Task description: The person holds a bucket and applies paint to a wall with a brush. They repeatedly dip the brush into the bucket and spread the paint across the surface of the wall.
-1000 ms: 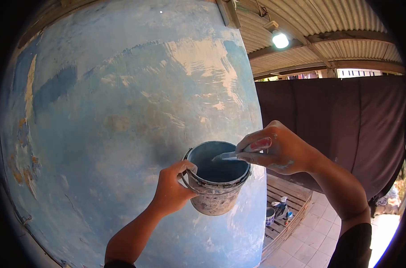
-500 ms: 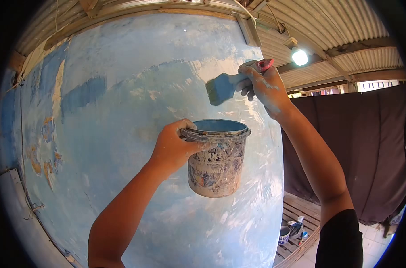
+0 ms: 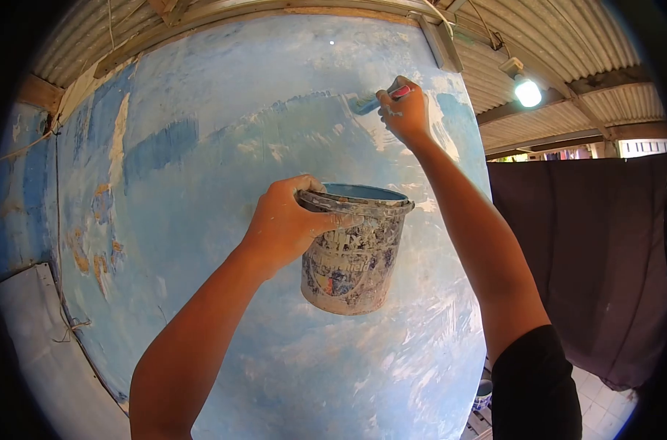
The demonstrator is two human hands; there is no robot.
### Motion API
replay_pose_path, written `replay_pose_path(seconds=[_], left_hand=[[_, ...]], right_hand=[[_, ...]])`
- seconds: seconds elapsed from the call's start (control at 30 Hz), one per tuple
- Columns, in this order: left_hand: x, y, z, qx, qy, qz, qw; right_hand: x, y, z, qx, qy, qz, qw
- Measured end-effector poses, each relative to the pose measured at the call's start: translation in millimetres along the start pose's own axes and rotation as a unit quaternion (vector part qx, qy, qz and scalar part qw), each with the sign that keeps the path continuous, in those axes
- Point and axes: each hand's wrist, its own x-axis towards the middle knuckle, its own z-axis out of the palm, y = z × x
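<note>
My left hand point(image 3: 293, 216) grips the rim of a paint bucket point(image 3: 348, 268), thumb across the outside and fingers over the lip. The bucket is crusted with dried paint, slightly tilted, and blue shows inside its mouth. Up and to the right, my right hand point(image 3: 405, 111) is closed around a paintbrush point(image 3: 366, 105) with a red handle end. Its bristle end is at the wall point(image 3: 275, 242), by the upper edge of the darker blue-green paint; whether the bristles press on the surface is hard to tell. The wall is patchy blue with pale streaks.
A lit bulb point(image 3: 527, 92) hangs under the corrugated roof point(image 3: 568, 37) at upper right. A dark curtain point(image 3: 576, 257) hangs right of the wall. Low behind the wall's edge stands a small container point(image 3: 483, 394). A cable point(image 3: 58, 220) runs down the left side.
My right hand has carried the paintbrush from above the bucket up and away to the wall. The bucket stays in my left hand, now tilted a little more. The view has shifted slightly.
</note>
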Motion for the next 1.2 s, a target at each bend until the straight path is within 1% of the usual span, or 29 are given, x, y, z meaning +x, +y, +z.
replay_pose_path(seconds=[0.03,0.07,0.1,0.13,0.17,0.23,0.27,0.33,0.4,0.47,0.5,0.53,0.6,0.67,0.7,0.73,0.77,0.8,0.87,0.9,0.97,1.0,1.07,1.1,1.13,1.2], left_hand=[[-2,6,2,-0.001,0.003,-0.009,1.000],[-5,5,0,0.005,0.004,-0.011,1.000],[-6,4,-2,0.012,0.006,-0.011,1.000],[-6,2,-3,0.013,0.006,-0.014,1.000],[-7,1,-4,0.011,0.006,-0.012,1.000],[-6,0,-3,0.004,0.007,-0.012,1.000],[-5,0,-3,0.005,0.004,-0.018,1.000],[-3,-4,-1,0.005,-0.002,-0.026,1.000],[-2,-12,-1,-0.007,-0.001,-0.010,1.000],[-6,-12,-1,-0.026,0.001,-0.015,1.000],[-9,-11,-2,-0.042,0.003,-0.019,0.999],[-11,-10,-3,-0.042,0.002,-0.022,0.999],[-13,-7,-5,-0.044,0.001,-0.027,0.999],[-15,-1,-7,-0.033,0.002,-0.027,0.999],[-14,1,-7,-0.021,0.003,-0.022,1.000],[-15,1,-7,-0.021,0.002,-0.021,1.000],[-15,1,-7,-0.016,0.008,-0.012,1.000],[-15,2,-7,-0.009,0.013,-0.002,1.000],[-17,1,-7,-0.016,0.020,0.013,1.000],[-19,0,-7,-0.023,0.029,0.024,0.999],[-19,1,-10,-0.032,0.025,0.019,0.999],[-20,2,-10,-0.040,0.021,0.012,0.999],[-21,0,-14,-0.030,0.028,0.015,0.999],[-21,1,-14,-0.018,0.035,0.019,0.999],[-22,3,-14,-0.018,0.035,0.020,0.999],[-24,7,-14,-0.008,0.039,0.014,0.999]], right_hand=[[7,-9,-14,-0.028,-0.036,0.027,0.999],[10,-21,-19,-0.025,-0.039,0.029,0.998],[15,-33,-23,-0.054,-0.037,0.029,0.997],[18,-36,-23,-0.084,-0.037,0.032,0.995],[24,-34,-19,-0.082,-0.039,0.032,0.995],[39,-31,-7,0.033,-0.020,0.062,0.997],[38,-26,-3,0.032,-0.022,0.062,0.997],[22,-19,3,0.128,-0.072,0.079,0.986],[1,-4,-1,0.109,-0.063,0.070,0.990],[-14,1,-17,-0.028,-0.071,0.044,0.996],[-16,-11,-27,-0.114,-0.057,-0.003,0.992],[-14,-16,-31,-0.114,-0.060,0.000,0.992],[0,-22,-32,-0.137,-0.002,-0.020,0.990],[16,-23,-32,-0.154,-0.018,-0.022,0.988],[19,-20,-30,-0.044,-0.023,0.017,0.999],[19,-13,-29,0.066,-0.026,0.057,0.996],[10,-2,-24,0.138,-0.024,0.046,0.989],[-7,2,-27,0.111,-0.023,0.069,0.991],[-35,26,-37,0.032,-0.025,0.055,0.998],[-40,23,-46,0.029,-0.024,0.055,0.998],[-41,16,-61,-0.092,-0.065,0.096,0.989],[-38,6,-65,-0.093,-0.066,0.098,0.989],[-20,-19,-60,-0.147,-0.036,0.051,0.987],[-9,-8,-49,-0.077,-0.035,0.069,0.994],[-5,-5,-43,-0.077,-0.034,0.069,0.994],[-2,-3,-33,0.060,-0.041,0.066,0.995]])
